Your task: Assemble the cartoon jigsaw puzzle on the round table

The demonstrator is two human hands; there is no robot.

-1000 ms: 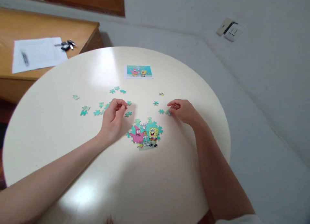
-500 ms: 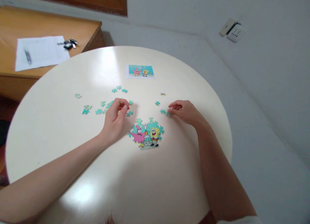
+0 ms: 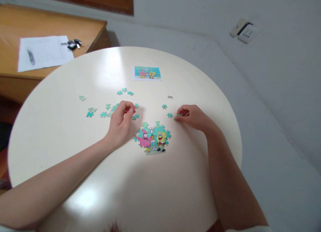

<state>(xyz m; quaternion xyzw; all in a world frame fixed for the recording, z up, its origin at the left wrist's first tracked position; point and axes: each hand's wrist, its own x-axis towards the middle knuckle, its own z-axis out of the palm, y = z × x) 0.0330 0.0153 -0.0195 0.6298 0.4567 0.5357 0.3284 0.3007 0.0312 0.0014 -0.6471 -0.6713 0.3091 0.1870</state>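
A partly joined jigsaw puzzle (image 3: pixel 152 138) with cartoon figures lies flat between my hands. My right hand (image 3: pixel 192 116) pinches a small teal puzzle piece (image 3: pixel 178 116) at the fingertips, to the upper right of the joined part. Just left of it lies a loose teal piece (image 3: pixel 170 115). My left hand (image 3: pixel 122 118) is closed, thumb against curled fingers, at the puzzle's upper left. A greenish piece (image 3: pixel 136 105) shows right at its fingertips; whether it is gripped or lies behind is unclear. Another piece (image 3: pixel 135 117) rests below those fingers.
Several loose pieces (image 3: pixel 103 114) are scattered left of my left hand, partly hidden by it. Two small pieces, one of them patterned (image 3: pixel 164 106), lie toward the right. A reference picture (image 3: pixel 147 73) sits farther back on the round white table (image 3: pixel 75 135). Keys (image 3: pixel 74 44) and paper (image 3: pixel 47 53) occupy a wooden desk.
My right hand has drawn the pinched piece slightly right, away from the loose teal piece beside it. My left hand keeps its pose. The whole view has shifted slightly.
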